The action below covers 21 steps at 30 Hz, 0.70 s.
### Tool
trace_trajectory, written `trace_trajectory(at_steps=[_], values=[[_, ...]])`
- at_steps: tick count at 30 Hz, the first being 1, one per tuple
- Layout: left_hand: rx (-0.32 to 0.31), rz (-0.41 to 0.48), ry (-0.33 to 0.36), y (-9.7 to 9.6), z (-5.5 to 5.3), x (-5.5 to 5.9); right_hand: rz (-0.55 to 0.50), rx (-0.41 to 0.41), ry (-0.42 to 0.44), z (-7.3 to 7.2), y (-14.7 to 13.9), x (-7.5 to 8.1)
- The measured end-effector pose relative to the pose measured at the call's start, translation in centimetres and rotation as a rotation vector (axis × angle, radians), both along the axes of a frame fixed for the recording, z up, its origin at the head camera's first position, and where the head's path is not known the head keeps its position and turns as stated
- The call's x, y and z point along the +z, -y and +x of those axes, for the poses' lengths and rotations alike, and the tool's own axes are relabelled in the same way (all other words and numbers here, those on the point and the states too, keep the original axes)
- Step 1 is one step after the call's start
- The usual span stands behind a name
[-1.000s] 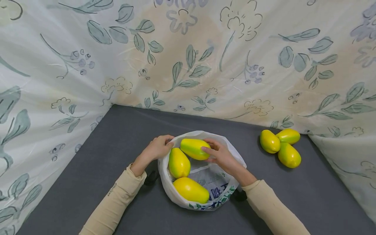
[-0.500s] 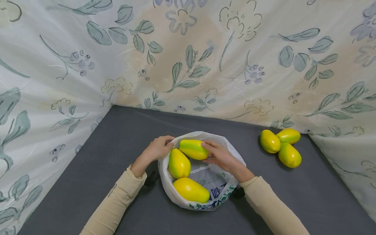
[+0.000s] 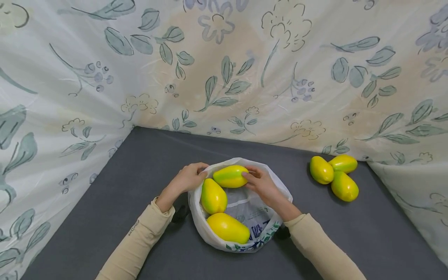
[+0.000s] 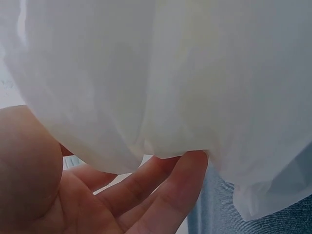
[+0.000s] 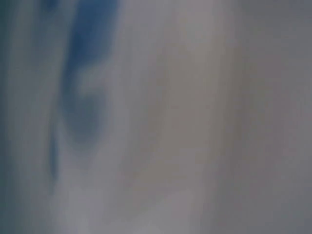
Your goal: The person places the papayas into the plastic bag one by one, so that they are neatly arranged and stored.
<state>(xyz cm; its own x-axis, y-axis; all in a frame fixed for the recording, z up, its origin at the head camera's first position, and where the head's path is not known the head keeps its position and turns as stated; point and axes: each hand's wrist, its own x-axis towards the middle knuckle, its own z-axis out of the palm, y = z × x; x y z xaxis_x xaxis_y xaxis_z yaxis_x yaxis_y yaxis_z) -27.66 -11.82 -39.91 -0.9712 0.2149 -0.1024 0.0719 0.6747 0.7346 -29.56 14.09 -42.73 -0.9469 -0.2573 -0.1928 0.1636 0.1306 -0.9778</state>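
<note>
A white plastic bag [image 3: 241, 244] with its mouth spread wide stands on the dark grey surface. My left hand [image 3: 189, 177] pinches its left rim; in the left wrist view the fingers [image 4: 187, 180] reach under the pale plastic. Inside the bag, my right hand [image 3: 264, 186] holds a yellow-green papaya [image 3: 229, 176] by its right end, thumb on the near side. That papaya lies near the far wall. Two more, a left papaya [image 3: 213, 196] and a near papaya [image 3: 228, 228], lie along the bag's left and near sides. Blurred bag plastic [image 5: 161, 117] fills the right wrist view.
Three more papayas [image 3: 344, 186] lie clustered at the back right of the grey surface [image 3: 150, 155]. Floral cloth [image 3: 224, 89] hangs behind and along both sides. Printed blue and green patterns show on the bag's near side.
The papaya in my right hand has turned slightly, its right end tipping away, and my fingers have shifted toward that end. My left hand stays at the bag's rim.
</note>
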Motion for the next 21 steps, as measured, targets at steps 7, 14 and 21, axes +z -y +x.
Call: trace_trajectory(at_steps=[7,14,21], values=[[-0.004,-0.002,-0.006,-0.1,-0.04,-0.09,0.058,-0.155,-0.044,0.07,0.66,-0.04],[-0.006,-0.019,-0.006,-0.13,-0.01,-0.15,-0.036,-0.104,-0.031,0.1,0.36,-0.27],[0.0,-0.025,-0.017,-0.11,-0.04,-0.15,-0.069,-0.042,-0.005,0.04,-0.14,-0.23]])
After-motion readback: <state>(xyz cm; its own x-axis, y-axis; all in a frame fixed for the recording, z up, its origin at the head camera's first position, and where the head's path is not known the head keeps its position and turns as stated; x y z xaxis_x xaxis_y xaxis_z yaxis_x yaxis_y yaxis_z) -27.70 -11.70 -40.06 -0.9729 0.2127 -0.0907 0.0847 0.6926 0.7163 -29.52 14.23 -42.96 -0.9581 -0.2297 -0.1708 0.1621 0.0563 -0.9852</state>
